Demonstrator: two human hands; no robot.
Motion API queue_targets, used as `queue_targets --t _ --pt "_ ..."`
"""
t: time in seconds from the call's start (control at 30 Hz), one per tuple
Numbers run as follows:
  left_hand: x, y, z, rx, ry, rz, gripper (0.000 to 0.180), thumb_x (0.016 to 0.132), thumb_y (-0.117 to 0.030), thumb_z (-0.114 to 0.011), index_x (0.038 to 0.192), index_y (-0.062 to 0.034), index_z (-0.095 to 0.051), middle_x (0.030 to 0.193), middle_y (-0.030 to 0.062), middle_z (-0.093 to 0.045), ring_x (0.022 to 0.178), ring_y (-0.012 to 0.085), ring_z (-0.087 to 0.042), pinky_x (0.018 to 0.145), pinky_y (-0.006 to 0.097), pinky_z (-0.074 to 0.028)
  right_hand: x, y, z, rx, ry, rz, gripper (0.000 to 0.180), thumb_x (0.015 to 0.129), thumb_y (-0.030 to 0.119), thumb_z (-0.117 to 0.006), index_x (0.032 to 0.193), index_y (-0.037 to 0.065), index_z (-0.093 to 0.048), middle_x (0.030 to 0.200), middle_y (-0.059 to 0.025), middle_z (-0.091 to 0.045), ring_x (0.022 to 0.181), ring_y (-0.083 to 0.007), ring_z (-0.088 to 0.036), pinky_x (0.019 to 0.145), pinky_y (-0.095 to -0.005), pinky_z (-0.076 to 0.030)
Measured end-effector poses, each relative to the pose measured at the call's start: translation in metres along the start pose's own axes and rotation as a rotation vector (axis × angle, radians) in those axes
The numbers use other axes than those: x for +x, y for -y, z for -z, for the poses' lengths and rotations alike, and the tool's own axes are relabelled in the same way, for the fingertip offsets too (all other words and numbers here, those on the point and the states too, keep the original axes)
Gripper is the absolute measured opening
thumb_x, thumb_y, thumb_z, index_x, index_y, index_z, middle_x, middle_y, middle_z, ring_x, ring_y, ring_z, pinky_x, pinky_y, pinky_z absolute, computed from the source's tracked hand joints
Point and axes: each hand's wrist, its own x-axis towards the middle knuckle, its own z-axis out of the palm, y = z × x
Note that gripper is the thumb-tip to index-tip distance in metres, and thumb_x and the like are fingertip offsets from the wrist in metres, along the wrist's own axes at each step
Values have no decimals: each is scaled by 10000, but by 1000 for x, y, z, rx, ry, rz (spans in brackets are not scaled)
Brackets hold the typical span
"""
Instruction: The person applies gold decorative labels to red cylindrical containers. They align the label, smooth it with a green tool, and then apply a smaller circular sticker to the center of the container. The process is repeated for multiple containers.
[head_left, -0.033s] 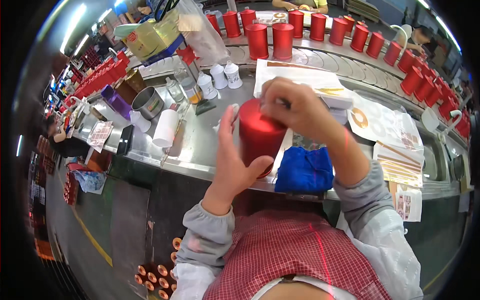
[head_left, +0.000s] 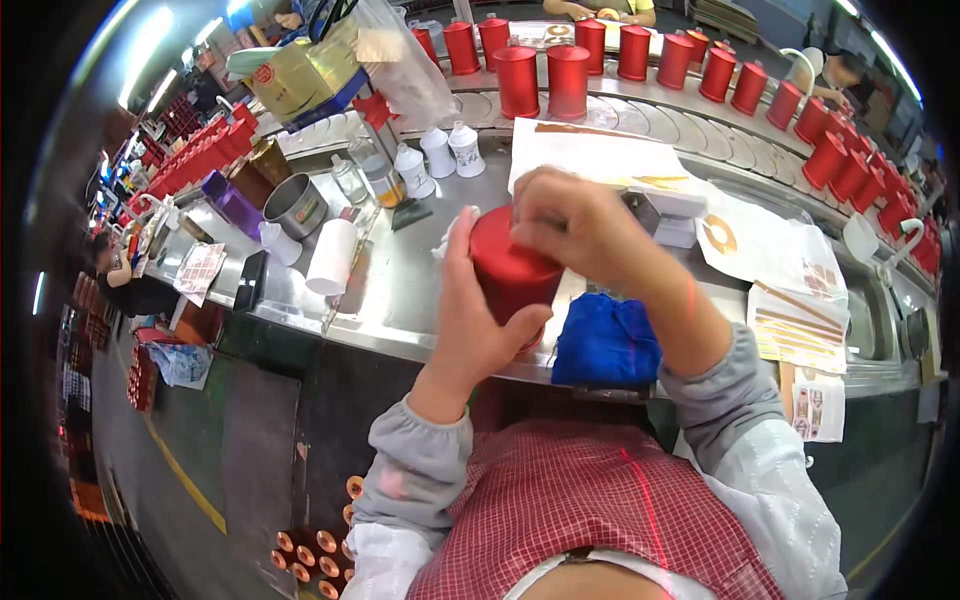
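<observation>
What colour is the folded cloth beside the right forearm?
Bright blue cloth, clearest in the head view.

A matt, smooth red canister (head_left: 512, 272) is gripped by bare hands. The counter (head_left: 400, 290) is seen as brushed, reflective metal. A soft blue cloth (head_left: 607, 342), a dull metal pot (head_left: 296, 205) and flat paper sheets (head_left: 590, 155) are also seen.

Red all over the canister (head_left: 510, 275) between the left hand (head_left: 470, 330) and right hand (head_left: 580, 225); same red on the row of canisters (head_left: 640, 52) along the grey metal conveyor (head_left: 700, 115). Bright blue for the cloth (head_left: 608, 342) at the bench edge. Grey sleeves (head_left: 420, 470), red-and-white check on the apron (head_left: 590, 500). White small bottles (head_left: 440, 152), white paper roll (head_left: 332, 257), purple tub (head_left: 232, 200), dull silver pot (head_left: 296, 205), yellow box (head_left: 290, 80).
</observation>
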Motion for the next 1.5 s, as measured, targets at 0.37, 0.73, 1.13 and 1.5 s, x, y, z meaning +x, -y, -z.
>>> queue_targets --t 0.37,0.73,1.13,1.5 --pt "1 32 24 -626 231 340 1019 732 -402 -821 1479 -33 -235 1468 170 -334 1319 263 -416 1114 406 -333 -56 -41 -15 -25 89 -185 384 981 180 -528 1322 5 -506 1227 -155 -582 1121 -281 -581 956 -358 -452" --pt "-2 60 -5 -165 70 83 824 750 -475 -796 1332 -13 -441 1321 187 -507 1203 314 -522 1025 398 -410 -77 -37 -34 177 73 -246 657 946 257 -568 1469 -28 -291 1452 -228 -409 1373 -335 -372 1133 -388 -269" --pt "32 36 -7 -1251 116 985 648 973 -588 -377 1279 -33 -512 1111 149 -628 899 248 -682 735 370 -601 -50 -39 -25 274 103 -435 579 1001 360 -511 1389 -61 -430 1291 -155 -465 1210 -250 -492 1009 -333 -405" --pt "27 60 -14 -1053 -92 576 700 885 -545 -576 1325 -23 -422 1251 180 -568 1093 262 -609 953 424 -501 -62 -51 -17 764 301 -570 870 882 358 -702 1499 -31 -228 1477 -170 -384 1337 -216 -399 1099 -329 -326"
